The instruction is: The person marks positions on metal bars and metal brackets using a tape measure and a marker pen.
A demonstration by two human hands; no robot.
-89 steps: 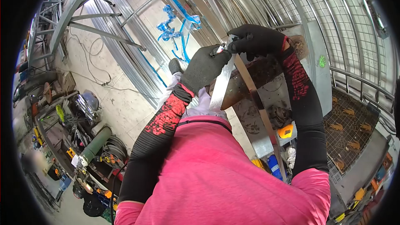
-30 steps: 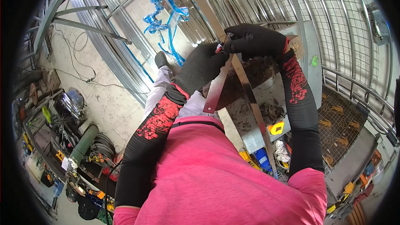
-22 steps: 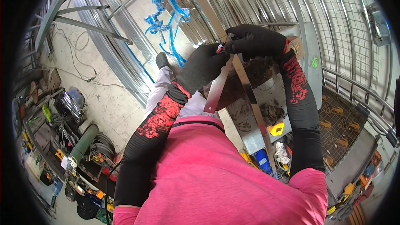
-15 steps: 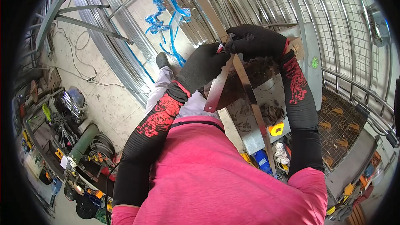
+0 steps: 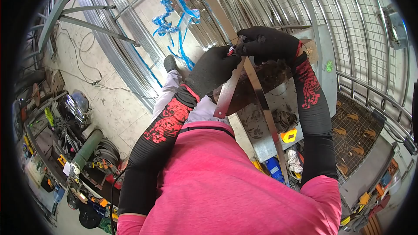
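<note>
The upper body is covered by a bright pink short-sleeved shirt (image 5: 226, 182), with a narrow dark band (image 5: 208, 127) at the waist. Each arm carries a close-fitting black sleeve, left sleeve (image 5: 146, 169) and right sleeve (image 5: 318, 137), finely ribbed with creases. Each forearm section bears a red figured print; the pattern detail is not legible. The left grip (image 5: 214, 69) and right grip (image 5: 269, 42) are fitted with dark gloves. Red edging shows at both wrists. Pale trousers (image 5: 167, 93) and a dark shoe (image 5: 170, 63) complete the visible clothing.
</note>
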